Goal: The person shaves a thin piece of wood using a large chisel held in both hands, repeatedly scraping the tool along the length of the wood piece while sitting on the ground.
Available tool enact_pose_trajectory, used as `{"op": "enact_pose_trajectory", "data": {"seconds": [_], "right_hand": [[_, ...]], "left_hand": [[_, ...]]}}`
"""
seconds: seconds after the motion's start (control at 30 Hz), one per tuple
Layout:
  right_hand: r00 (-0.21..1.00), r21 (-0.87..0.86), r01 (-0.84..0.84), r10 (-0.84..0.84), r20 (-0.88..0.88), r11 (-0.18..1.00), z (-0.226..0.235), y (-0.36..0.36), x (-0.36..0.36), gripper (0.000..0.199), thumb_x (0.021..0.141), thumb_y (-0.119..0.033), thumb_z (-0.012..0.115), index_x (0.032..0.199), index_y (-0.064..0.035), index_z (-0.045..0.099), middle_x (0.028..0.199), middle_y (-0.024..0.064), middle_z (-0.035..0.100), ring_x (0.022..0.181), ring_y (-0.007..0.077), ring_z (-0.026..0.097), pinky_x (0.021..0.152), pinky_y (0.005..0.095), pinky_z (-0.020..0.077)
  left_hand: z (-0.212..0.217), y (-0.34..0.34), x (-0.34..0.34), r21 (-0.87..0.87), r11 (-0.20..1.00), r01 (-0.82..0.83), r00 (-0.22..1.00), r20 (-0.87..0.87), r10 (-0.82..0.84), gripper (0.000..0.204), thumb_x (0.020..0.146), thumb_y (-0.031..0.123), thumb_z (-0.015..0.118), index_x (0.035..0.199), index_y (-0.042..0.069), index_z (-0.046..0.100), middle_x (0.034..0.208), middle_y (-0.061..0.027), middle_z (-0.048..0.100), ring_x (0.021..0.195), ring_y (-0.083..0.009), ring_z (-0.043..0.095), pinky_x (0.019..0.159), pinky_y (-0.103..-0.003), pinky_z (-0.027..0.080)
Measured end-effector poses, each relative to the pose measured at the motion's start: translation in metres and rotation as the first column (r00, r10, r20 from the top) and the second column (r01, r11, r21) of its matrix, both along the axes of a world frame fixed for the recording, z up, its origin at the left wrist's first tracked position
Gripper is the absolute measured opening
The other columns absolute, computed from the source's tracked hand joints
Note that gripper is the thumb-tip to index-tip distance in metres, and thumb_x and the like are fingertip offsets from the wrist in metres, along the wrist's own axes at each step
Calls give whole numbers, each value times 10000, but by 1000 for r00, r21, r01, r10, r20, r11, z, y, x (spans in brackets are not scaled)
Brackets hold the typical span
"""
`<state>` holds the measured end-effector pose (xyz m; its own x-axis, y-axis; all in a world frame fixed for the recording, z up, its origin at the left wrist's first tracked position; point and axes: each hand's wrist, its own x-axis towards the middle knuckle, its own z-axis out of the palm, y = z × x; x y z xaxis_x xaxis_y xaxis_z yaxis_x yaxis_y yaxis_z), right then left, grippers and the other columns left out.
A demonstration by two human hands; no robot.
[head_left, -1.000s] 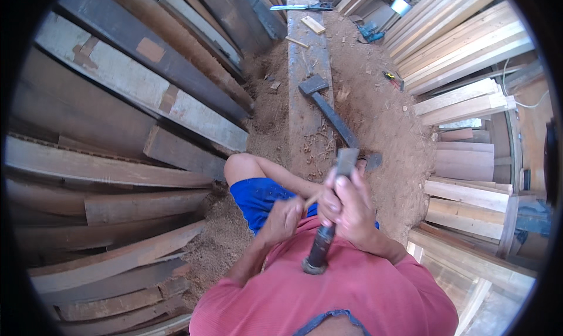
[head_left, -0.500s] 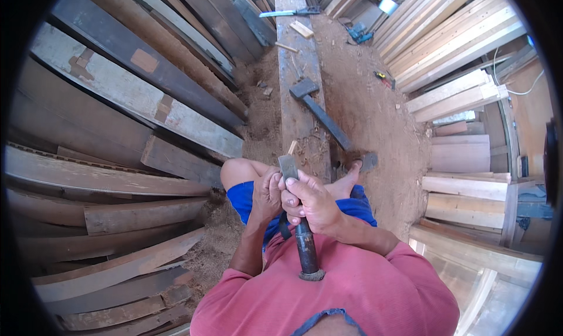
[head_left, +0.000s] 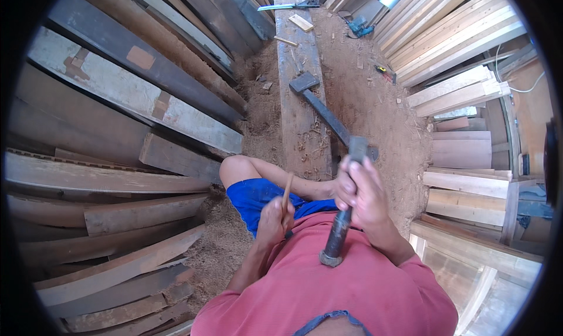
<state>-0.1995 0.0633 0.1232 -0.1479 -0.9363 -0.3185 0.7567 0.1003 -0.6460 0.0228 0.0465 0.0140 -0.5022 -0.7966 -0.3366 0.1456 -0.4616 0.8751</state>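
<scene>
My right hand (head_left: 365, 189) is closed around a chisel (head_left: 337, 235), its broad grey blade pointing away from me and its dark handle's butt end close to my shirt. In my closed left hand (head_left: 273, 220), over my lap, a thin wooden stick (head_left: 288, 188) stands up between the fingers. Its lower part is hidden by the hand. The two hands are apart. Beyond them a dark mallet (head_left: 325, 112) lies on the narrow plank bench (head_left: 295, 114), its head on the wood and its handle slanting off the right side toward my right hand.
Farther along the bench are a handsaw (head_left: 287, 6), a small wood block (head_left: 301, 23) and a short stick (head_left: 285, 41). A blue power tool (head_left: 359, 27) lies on the ground beyond. Long boards (head_left: 117, 90) line the left; stacked timber (head_left: 457, 37) stands right. Shavings and dust cover the ground.
My hands have separated: the right has carried the chisel right, and the left has drawn back toward my lap with the stick. The stick earlier showed just beyond the chisel's blade.
</scene>
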Motion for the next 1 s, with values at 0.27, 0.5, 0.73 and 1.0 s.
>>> {"op": "enact_pose_trajectory", "data": {"seconds": [0.27,0.5,0.73,1.0], "right_hand": [[916,37,-352,335,221,935,-15,-38,60,148,996,-226,463,1007,-82,496,685,-31,437,470,43,381,449,240,408],[934,52,-354,350,73,934,-7,-19,65,175,1000,-225,437,1014,-56,484,669,-29,418,453,33,362,437,228,412],[942,27,-334,335,-18,942,0,-16,66,155,1006,-205,408,1011,-66,475,664,-11,447,453,42,381,419,215,399],[998,33,-6,8,-60,999,-15,-11,13,170,998,-229,488,1039,-65,483,651,-7,438,464,43,384,427,217,395]], "left_hand": [[22,-90,-44,0,998,-65,975,-212,64,329,1053,332,361,858,101,491,714,49,436,643,-39,404,562,-213,358],[48,-66,-37,-371,929,-8,992,113,53,332,1055,308,365,904,70,541,799,33,509,735,-53,459,648,-227,409],[58,-58,-32,-400,917,16,972,219,79,373,1054,281,322,865,35,531,723,-18,518,663,-113,488,599,-291,423],[9,-4,-13,144,990,-1,994,-106,16,474,1000,496,417,856,56,519,561,15,408,448,-84,340,418,-259,281]]}}
